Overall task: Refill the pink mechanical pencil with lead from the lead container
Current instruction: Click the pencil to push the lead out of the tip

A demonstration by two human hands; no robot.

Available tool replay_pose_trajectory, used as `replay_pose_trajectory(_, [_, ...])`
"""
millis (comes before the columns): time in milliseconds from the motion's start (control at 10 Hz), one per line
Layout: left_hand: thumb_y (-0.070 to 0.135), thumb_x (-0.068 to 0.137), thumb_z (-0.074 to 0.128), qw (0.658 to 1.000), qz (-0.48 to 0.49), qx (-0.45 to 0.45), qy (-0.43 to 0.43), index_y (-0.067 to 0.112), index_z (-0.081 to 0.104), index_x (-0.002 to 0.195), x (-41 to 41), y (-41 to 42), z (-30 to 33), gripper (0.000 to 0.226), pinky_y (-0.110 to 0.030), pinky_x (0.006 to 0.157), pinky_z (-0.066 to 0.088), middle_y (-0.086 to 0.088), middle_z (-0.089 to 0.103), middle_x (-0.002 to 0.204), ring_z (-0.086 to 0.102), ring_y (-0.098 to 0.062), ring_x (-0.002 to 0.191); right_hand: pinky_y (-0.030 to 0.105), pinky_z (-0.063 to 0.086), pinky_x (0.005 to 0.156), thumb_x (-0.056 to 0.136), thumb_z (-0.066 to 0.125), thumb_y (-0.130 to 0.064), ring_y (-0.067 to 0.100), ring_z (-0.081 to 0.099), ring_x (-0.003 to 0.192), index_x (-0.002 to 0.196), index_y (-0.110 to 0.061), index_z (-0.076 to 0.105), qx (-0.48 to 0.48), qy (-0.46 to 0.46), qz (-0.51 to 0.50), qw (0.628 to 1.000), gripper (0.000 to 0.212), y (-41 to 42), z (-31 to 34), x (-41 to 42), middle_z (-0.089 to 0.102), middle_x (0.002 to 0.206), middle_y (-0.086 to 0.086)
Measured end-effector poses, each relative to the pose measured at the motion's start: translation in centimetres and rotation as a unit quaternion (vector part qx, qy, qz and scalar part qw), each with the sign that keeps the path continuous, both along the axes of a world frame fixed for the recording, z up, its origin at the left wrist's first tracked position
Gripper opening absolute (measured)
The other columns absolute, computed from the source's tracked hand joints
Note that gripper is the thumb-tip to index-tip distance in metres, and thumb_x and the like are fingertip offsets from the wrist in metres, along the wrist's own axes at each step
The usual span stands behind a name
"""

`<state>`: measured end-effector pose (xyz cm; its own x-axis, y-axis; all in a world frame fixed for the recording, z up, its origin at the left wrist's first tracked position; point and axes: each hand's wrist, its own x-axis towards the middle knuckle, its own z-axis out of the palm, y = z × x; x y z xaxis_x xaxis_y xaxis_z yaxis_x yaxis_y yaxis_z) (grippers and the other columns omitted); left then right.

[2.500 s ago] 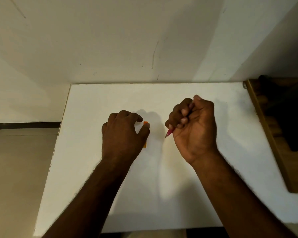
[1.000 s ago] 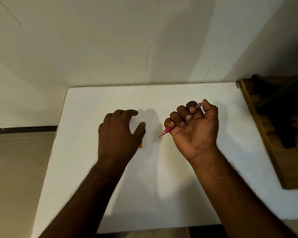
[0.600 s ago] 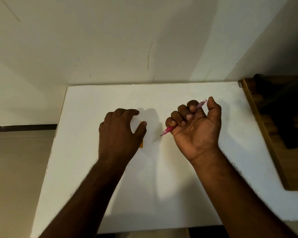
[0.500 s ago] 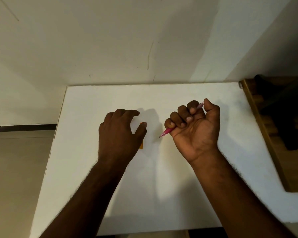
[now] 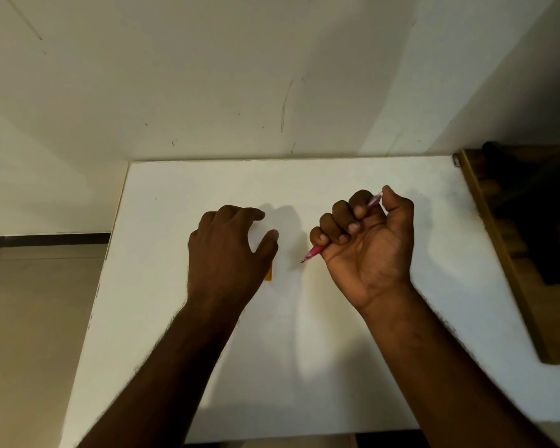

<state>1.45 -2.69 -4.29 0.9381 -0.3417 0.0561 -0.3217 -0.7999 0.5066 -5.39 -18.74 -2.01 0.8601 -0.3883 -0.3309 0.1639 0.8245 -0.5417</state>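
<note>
The right hand (image 5: 367, 244) is raised palm-up over the middle of the white surface (image 5: 337, 367), its fingers curled into a fist around the pink mechanical pencil (image 5: 316, 252). The pencil runs through the fist on a slant: its pointed tip pokes out below the little finger, aimed toward the near-left, and its pale pink cap end shows at the top of the fist, where the thumb tip sits against it. The left hand (image 5: 230, 250) lies palm-down just left of the middle of the surface, fingers loosely bent and thumb spread out to the right, gripping nothing that shows. Under its thumb side lies the orange lead container (image 5: 269, 273), flat on the surface; only a narrow strip of its right edge and near corner shows, so whether the hand actually touches it, whether it is open or closed, and what it holds cannot be told. The two hands are near each other but apart, with the pencil tip pointing into the gap between them. Along the right edge of the surface stands a brown wooden piece (image 5: 498, 253) with dark shapes on it, too dim to identify.
</note>
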Motion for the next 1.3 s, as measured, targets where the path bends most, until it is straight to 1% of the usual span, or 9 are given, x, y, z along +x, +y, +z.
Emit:
replay_pose_trajectory(100, [0.048,0.088,0.063,1.000,0.000,0.000,0.001,0.030,0.066,0.119,0.07,-0.03,0.00,0.036,-0.040,0.094,0.045,0.008,0.065,0.119,0.054,-0.021,0.115,0.033,0.028,0.059,0.097,0.034,-0.046,0.018,0.016,0.059,0.066,-0.016,0.042,0.009,-0.003,0.001,1.000,0.044,-0.06,0.13,0.03,0.031,0.057,-0.001])
replay_pose_trajectory(200, [0.048,0.088,0.063,1.000,0.001,0.003,0.003,0.029,0.067,0.118,0.09,-0.02,-0.03,0.036,-0.040,0.094,0.044,0.008,0.065,0.119,0.054,-0.021,0.114,0.033,0.028,0.059,0.096,0.034,-0.055,0.018,0.015,0.059,0.066,-0.015,0.042,0.017,-0.003,0.006,1.000,0.051,0.01,0.22,0.00,0.030,0.058,-0.001])
replay_pose_trajectory(400, [0.049,0.088,0.063,1.000,0.002,0.003,0.004,0.030,0.067,0.117,0.14,0.06,-0.06,0.035,-0.039,0.094,0.044,0.009,0.065,0.118,0.054,-0.020,0.114,0.032,0.028,0.057,0.096,0.035,-0.046,0.018,0.016,0.056,0.062,-0.016,0.037,0.017,-0.002,-0.006,1.000,0.045,-0.07,0.19,-0.09,0.028,0.054,-0.001])
replay_pose_trajectory(500, [0.049,0.088,0.063,1.000,0.001,0.003,0.006,0.029,0.067,0.117,0.17,0.03,-0.04,0.035,-0.038,0.095,0.042,0.009,0.065,0.120,0.054,-0.019,0.116,0.031,0.029,0.058,0.096,0.036,-0.053,0.017,0.016,0.057,0.063,-0.016,0.038,0.030,-0.003,-0.006,1.000,0.049,-0.07,0.11,-0.11,0.028,0.056,-0.001])
replay_pose_trajectory(700, [0.049,0.088,0.063,1.000,0.002,0.005,0.008,0.030,0.067,0.117,0.27,0.06,-0.21,0.035,-0.039,0.095,0.044,0.009,0.065,0.119,0.055,-0.020,0.115,0.031,0.028,0.057,0.096,0.037,-0.047,0.017,0.015,0.056,0.063,-0.017,0.035,0.029,0.010,-0.017,0.999,0.045,-0.09,0.03,0.05,0.027,0.054,-0.002])
replay_pose_trajectory(800, [0.049,0.088,0.063,1.000,0.002,0.007,0.012,0.030,0.067,0.117,0.30,0.03,-0.19,0.035,-0.039,0.095,0.044,0.009,0.065,0.120,0.054,-0.020,0.115,0.031,0.028,0.057,0.097,0.037,-0.053,0.017,0.015,0.058,0.063,-0.018,0.037,0.038,0.011,-0.017,0.999,0.048,-0.11,-0.01,0.00,0.028,0.055,-0.002])
replay_pose_trajectory(1000, [0.050,0.088,0.062,1.000,0.002,0.007,0.014,0.029,0.067,0.117,0.23,0.11,-0.14,0.036,-0.041,0.096,0.045,0.009,0.065,0.120,0.054,-0.020,0.115,0.030,0.028,0.057,0.097,0.037,-0.047,0.017,0.015,0.057,0.062,-0.017,0.036,0.037,0.016,-0.020,0.999,0.046,-0.13,0.05,0.03,0.027,0.054,-0.002])
replay_pose_trajectory(1100, [0.050,0.088,0.062,1.000,0.002,0.009,0.014,0.030,0.067,0.117,0.24,0.15,-0.15,0.036,-0.040,0.095,0.044,0.009,0.065,0.120,0.054,-0.020,0.115,0.030,0.029,0.057,0.096,0.037,-0.052,0.017,0.015,0.057,0.063,-0.017,0.036,0.045,0.012,-0.018,0.999,0.048,-0.08,0.08,-0.04,0.027,0.055,-0.002])
replay_pose_trajectory(1300, [0.050,0.088,0.062,1.000,0.001,0.011,0.012,0.030,0.067,0.117,0.23,0.19,-0.18,0.036,-0.039,0.095,0.044,0.009,0.065,0.119,0.054,-0.020,0.114,0.030,0.028,0.057,0.096,0.037,-0.047,0.017,0.015,0.056,0.063,-0.018,0.035,0.040,0.008,-0.016,0.999,0.044,-0.14,0.12,-0.05,0.027,0.054,-0.002])
